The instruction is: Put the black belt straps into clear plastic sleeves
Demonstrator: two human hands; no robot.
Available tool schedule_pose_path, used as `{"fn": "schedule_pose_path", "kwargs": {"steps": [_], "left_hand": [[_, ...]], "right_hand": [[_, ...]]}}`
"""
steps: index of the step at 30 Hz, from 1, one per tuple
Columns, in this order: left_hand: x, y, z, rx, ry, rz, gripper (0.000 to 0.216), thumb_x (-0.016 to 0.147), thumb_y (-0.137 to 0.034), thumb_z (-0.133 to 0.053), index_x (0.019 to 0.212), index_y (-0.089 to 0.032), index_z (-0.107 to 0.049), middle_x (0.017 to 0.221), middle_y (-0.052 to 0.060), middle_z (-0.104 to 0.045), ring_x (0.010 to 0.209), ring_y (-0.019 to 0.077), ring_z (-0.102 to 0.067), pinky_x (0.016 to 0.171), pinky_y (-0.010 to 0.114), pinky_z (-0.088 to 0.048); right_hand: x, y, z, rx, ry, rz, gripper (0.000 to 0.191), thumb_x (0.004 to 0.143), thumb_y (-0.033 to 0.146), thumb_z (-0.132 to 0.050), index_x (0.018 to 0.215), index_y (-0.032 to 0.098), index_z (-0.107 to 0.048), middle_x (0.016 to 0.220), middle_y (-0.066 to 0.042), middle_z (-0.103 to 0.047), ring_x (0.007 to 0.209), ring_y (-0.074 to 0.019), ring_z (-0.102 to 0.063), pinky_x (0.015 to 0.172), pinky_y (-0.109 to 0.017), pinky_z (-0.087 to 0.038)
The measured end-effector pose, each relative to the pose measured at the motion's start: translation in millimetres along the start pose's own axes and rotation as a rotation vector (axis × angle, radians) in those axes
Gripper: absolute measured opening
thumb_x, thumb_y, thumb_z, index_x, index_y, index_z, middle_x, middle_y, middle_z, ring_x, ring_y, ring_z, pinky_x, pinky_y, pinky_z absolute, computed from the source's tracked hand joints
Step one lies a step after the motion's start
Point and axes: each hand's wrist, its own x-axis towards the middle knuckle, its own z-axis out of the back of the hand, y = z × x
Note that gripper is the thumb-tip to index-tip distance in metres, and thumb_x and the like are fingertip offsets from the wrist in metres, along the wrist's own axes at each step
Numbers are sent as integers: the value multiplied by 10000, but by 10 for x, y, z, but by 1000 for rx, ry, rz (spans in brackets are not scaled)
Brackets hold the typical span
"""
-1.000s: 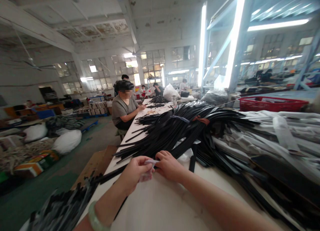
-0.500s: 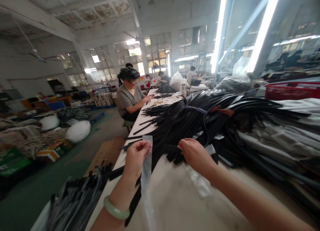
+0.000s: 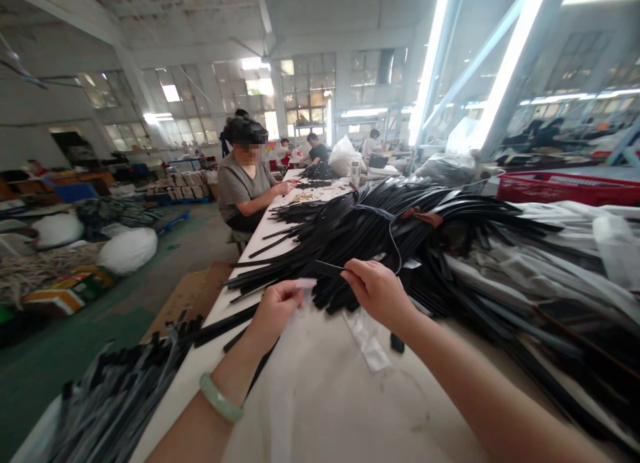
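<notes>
My left hand (image 3: 275, 313), with a pale green bangle on its wrist, pinches the top of a long clear plastic sleeve (image 3: 282, 403) that hangs down over the white table. Level with it, my right hand (image 3: 377, 293) is closed on a thin black strap (image 3: 327, 268), whose end points left towards the sleeve. The strap's end and the sleeve are apart. Just beyond both hands lies a big heap of black straps (image 3: 340, 229), tied with cords. Below my right hand, another clear sleeve (image 3: 369, 343) and a short black piece (image 3: 397, 343) rest on the table.
Black straps in clear sleeves (image 3: 120, 396) are piled at the lower left beside the table (image 3: 340, 409). Across the table's left edge sits a co-worker (image 3: 245, 189). A red crate (image 3: 565, 188) and white plastic wrapping (image 3: 545, 256) are at the right.
My right hand has lifted a black strap up from the heap, its end now showing. My left hand still pinches the sleeve, whose top now tips to the right. The view has shifted right.
</notes>
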Motion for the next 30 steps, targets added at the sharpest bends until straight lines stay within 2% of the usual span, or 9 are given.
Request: {"fn": "schedule_pose_path", "kwargs": {"steps": [5,11,16,20,25,30], "left_hand": [[-19,-10,-5,50,28,54,237,711,-375,-653,662,-145,-688,588,7,-592,554,114,-464,539,216,-332],[-9,45,4,-29,-95,127,229,584,-329,-766,700,-134,-744,697,66,-700,653,158,-575,635,251,-420],[6,85,29,-173,-122,236,327,464,-341,-850,677,-121,-737,627,58,-683,562,122,-543,576,238,-409],[-4,73,37,-206,-110,228,309,436,-316,-876,608,-124,-707,560,15,-642,513,82,-503,541,207,-384],[-25,43,14,-194,-89,194,309,471,-315,-873,644,-118,-709,611,24,-664,553,86,-533,557,197,-399],[-32,33,-2,-218,-112,210,319,447,-298,-882,649,-124,-706,569,-4,-635,510,72,-498,517,188,-383]], "right_hand": [[-42,-2,-96,-36,78,-10,283,963,304,-364,741,208,-510,654,-18,-576,619,-172,-524,607,-277,-332],[-39,6,-76,-29,86,4,255,957,294,-387,756,207,-518,657,-18,-575,626,-179,-532,610,-279,-328],[-36,33,-38,-6,137,40,262,949,303,-407,732,204,-517,632,-11,-560,632,-171,-528,616,-275,-317],[-35,47,3,7,209,103,265,942,276,-421,704,195,-505,606,-2,-539,625,-155,-520,615,-271,-298],[-35,59,36,6,221,117,274,944,277,-427,693,188,-491,600,0,-535,623,-148,-512,627,-267,-287],[-38,84,18,-5,242,110,278,947,281,-425,695,186,-494,603,-2,-544,610,-145,-510,631,-264,-286]]}}
